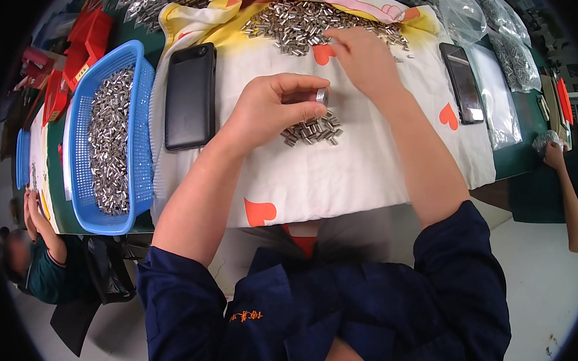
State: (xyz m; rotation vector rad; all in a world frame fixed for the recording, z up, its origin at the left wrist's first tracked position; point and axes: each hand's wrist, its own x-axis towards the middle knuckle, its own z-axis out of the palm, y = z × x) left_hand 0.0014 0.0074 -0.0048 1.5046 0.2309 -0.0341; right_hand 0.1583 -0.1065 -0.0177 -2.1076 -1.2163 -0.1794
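Observation:
Between the thumb and index finger of my left hand (269,109) is a short, shiny metal cylinder (322,97). It looks wider than the loose pieces around it. Just below those fingertips, a small heap of silver metal sleeves (312,132) lies on the white cloth. My right hand (366,62) reaches to the near edge of a larger pile of the same small sleeves (294,23). Its thumb and index finger curl toward each other there, and anything between them is too small to make out.
A blue plastic basket (140,116) of metal sleeves stands at left, beside a black phone-like case (190,97). A phone (462,83) lies at right near bagged parts (511,54). Red bins (89,37) sit far left. People work at both sides. The patterned cloth (361,177) covers the table.

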